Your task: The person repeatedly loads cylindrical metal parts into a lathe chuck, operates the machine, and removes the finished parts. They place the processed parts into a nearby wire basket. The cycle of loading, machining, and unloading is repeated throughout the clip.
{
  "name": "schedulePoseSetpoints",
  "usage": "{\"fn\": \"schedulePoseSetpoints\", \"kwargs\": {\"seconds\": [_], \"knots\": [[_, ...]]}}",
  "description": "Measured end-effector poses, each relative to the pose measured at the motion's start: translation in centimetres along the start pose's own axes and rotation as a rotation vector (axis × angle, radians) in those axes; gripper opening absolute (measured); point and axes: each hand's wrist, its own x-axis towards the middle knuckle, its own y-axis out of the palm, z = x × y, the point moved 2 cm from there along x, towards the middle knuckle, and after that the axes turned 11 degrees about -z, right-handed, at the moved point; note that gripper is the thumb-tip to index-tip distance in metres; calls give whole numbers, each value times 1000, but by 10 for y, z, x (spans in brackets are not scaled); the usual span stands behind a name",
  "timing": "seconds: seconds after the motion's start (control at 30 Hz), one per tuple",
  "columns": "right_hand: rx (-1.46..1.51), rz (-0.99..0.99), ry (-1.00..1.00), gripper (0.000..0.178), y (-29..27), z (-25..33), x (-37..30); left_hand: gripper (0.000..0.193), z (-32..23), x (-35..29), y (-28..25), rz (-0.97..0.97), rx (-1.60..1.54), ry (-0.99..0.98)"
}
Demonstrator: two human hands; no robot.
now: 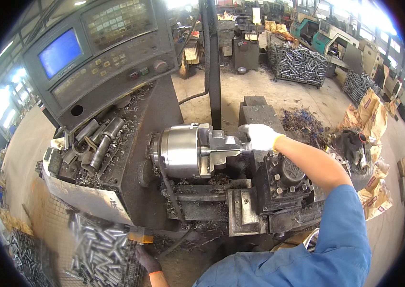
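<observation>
My right hand (261,137), in a white glove, is at the open end of the lathe chuck jaws (219,147). Its fingers are closed around the end of a small shiny metal part (246,147), mostly covered by the glove and jaws. The big round steel chuck (179,151) shows sharp edges. Low on the left, my left hand (148,259) wears a dark glove with an orange cuff. It is just below an orange-yellow block (141,236), beside a wire basket of metal pieces (98,251). Its fingers are too unclear to read.
Bolted tool post (286,174) stands under my right forearm. A control panel (102,52) with a blue screen rises at upper left. Loose metal sleeves (99,143) and chips lie on the machine's ledge. Farther off are a full parts cage (300,64) and torn brown paper sacks (372,115).
</observation>
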Motion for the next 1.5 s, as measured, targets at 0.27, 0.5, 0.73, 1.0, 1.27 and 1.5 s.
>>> {"fn": "schedulePoseSetpoints", "kwargs": {"seconds": [0.27,0.5,0.73,1.0,1.27,1.5], "knots": [[505,-331,-49,37,-39,129,-191,48,-216,-38,-26,-246,-229,613],[927,-162,434,42,34,135,-253,79,-484,63,99,-194,190,1059],[942,10,268,40,54,116,-264,93,-578,134,155,-105,576,837],[663,228,-7,41,102,132,-244,37,-375,-32,67,-74,5,1067],[502,471,-311,32,178,210,-231,35,-2,-297,-90,223,415,-436],[272,708,-590,42,254,261,-253,38,136,-391,-171,115,514,-678]]}}
